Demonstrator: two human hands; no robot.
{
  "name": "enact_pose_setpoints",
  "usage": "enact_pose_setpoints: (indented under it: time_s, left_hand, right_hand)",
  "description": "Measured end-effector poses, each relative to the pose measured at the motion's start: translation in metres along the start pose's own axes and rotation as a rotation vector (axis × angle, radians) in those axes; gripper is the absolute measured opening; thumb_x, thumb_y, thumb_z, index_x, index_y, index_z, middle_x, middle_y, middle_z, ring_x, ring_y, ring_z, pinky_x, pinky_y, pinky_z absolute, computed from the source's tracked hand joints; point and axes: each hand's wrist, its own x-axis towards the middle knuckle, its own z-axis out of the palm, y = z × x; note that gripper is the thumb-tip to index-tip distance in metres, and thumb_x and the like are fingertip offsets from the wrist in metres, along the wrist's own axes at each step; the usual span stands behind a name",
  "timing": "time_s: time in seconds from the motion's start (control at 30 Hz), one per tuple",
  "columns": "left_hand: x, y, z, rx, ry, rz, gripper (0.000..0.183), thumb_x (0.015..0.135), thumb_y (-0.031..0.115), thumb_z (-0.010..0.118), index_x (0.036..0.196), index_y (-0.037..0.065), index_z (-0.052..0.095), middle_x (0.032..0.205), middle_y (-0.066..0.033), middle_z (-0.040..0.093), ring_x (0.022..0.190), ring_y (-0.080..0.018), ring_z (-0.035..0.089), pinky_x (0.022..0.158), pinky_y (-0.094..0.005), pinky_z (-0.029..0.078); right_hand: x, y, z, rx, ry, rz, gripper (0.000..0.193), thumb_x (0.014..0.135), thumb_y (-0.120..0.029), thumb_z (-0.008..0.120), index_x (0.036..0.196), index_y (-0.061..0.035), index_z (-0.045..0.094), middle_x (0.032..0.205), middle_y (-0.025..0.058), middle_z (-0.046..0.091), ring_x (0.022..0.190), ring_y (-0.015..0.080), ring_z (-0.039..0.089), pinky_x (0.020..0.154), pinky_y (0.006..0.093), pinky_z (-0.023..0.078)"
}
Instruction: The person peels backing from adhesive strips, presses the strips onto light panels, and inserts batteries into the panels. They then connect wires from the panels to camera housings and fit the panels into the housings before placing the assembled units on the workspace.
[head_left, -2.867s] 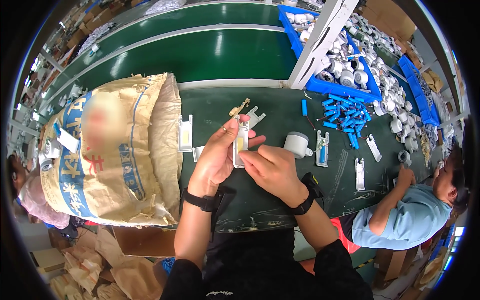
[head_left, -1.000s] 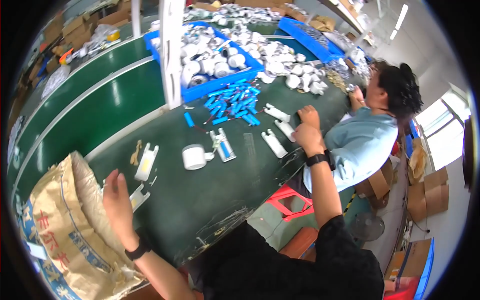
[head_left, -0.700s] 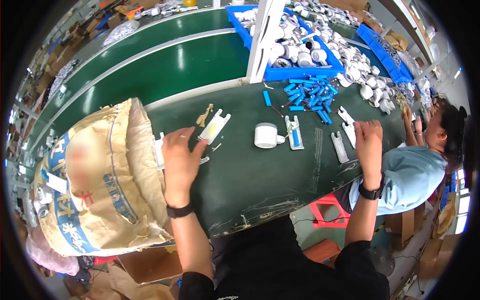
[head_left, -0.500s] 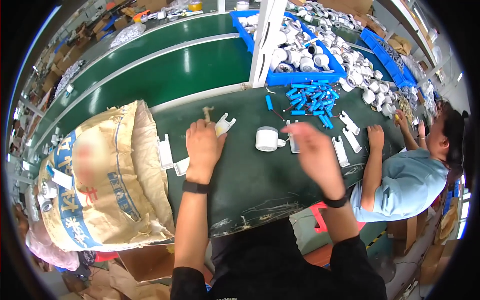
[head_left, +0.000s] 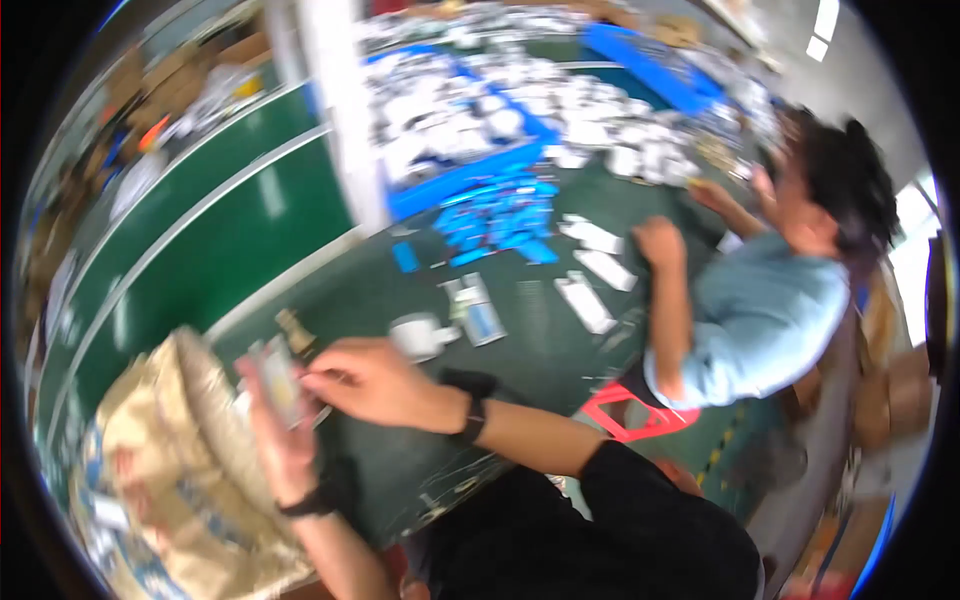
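My left hand (head_left: 282, 440), blurred, holds up a white plastic bracket (head_left: 277, 380) beside the paper sack, with a pale yellowish patch on its face. My right hand (head_left: 385, 385) reaches across to it. Thumb and fingers of that hand are pinched together close to the bracket's edge; whatever is between them is too smeared to make out. To the right of my hands a white round device (head_left: 418, 337) lies on the dark green table (head_left: 385, 480). Further right is another white bracket with a blue cell (head_left: 483, 318) on it.
A pile of blue cylindrical cells (head_left: 495, 215) lies before a blue bin (head_left: 460, 170) of white devices. More white brackets (head_left: 584, 302) lie to the right, near a co-worker in a light blue shirt (head_left: 750, 325). An open paper sack (head_left: 165, 470) stands left.
The view has swung to the right. My left hand has raised the white bracket off the table and turned it. My right hand has come over from the right to meet it.
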Motion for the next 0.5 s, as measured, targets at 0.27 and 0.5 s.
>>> enact_pose_setpoints:
  time_s: [0.27, 0.5]
  left_hand:
    - [0.006, -0.026, 0.007, -0.288, -0.225, -0.138, 0.060, 0.107, 0.047, 0.050, 0.156, 0.015, 0.037, 0.127, -0.0179, 0.064, 0.115, -0.0313, 0.067, 0.100, -0.0512, 0.056]
    - [-0.001, -0.022, 0.012, -0.197, -0.222, -0.127, 0.059, 0.108, 0.047, 0.047, 0.158, 0.018, 0.035, 0.120, -0.0157, 0.069, 0.113, -0.0303, 0.069, 0.093, -0.0419, 0.060]
  right_hand:
    - [-0.012, -0.007, -0.015, -0.461, -0.165, -0.260, 0.026, 0.077, -0.004, 0.079, 0.102, -0.0122, 0.076, 0.076, 0.0020, 0.060, 0.060, 0.0192, 0.062, 0.049, 0.0322, 0.047]
    - [-0.013, 0.000, -0.011, -0.492, -0.187, -0.255, 0.026, 0.077, -0.004, 0.079, 0.101, -0.0107, 0.075, 0.076, 0.0020, 0.061, 0.062, 0.0189, 0.064, 0.049, 0.0314, 0.048]
